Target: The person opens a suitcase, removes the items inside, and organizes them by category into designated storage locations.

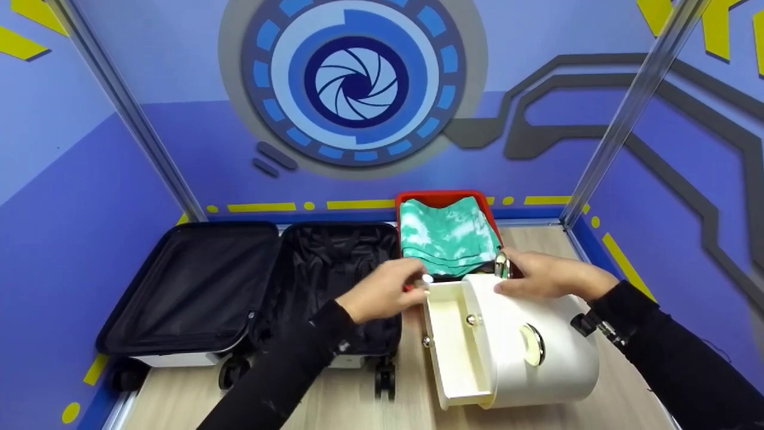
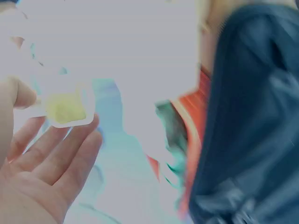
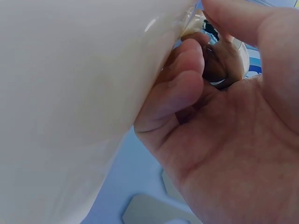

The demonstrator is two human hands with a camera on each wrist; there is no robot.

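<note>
In the head view, a white rounded drawer box (image 1: 552,358) stands on the right with one drawer (image 1: 453,352) pulled out toward the left. My left hand (image 1: 385,289) is at the far end of that drawer. Its thumb and fingers pinch a small pale item with a yellow middle (image 2: 67,109), too washed out to name. At the box's far end, my right hand (image 1: 543,275) curls its fingers round a shiny metallic piece (image 1: 503,266). The right wrist view has those fingers against the white box wall (image 3: 70,93).
An open suitcase (image 1: 191,286) with black lining lies on the left, its wheels toward me. Behind the box, a red bin (image 1: 489,218) holds a folded green-and-white cloth (image 1: 444,233). Metal posts and printed walls enclose the wooden table (image 1: 406,388).
</note>
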